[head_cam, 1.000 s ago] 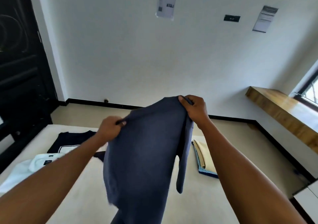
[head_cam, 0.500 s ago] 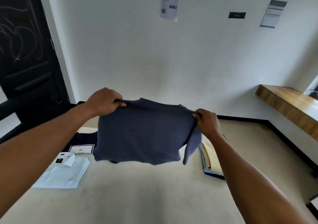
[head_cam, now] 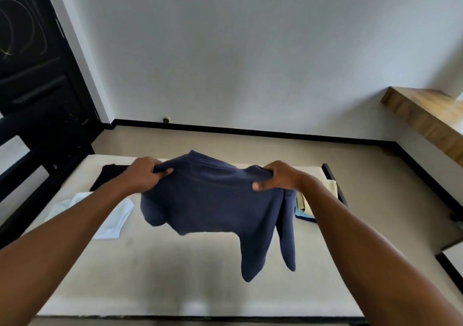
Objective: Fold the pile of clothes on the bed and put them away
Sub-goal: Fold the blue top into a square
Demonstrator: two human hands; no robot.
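Holding navy sweater [head_cam: 213, 205] up by its top edge, in the air over the middle of the bed [head_cam: 175, 275], not touching it. Pinched at the left shoulder by left grip [head_cam: 144, 175] and at the right shoulder by right grip [head_cam: 278, 176], fingers and thumb of each curled on bunched cloth. Now level with each other and lower than half a second ago, when left sat higher than right. Spread far wider than a second ago, when bunched and hanging long. Two long flaps dangling under the right side, lower than before. On bed left: white shirt [head_cam: 112, 215], partly behind left forearm, with dark tee [head_cam: 110, 175] just beyond it at the far edge. On bed right: folded cream and blue stack [head_cam: 304, 208], behind right wrist. More bed in view than earlier.
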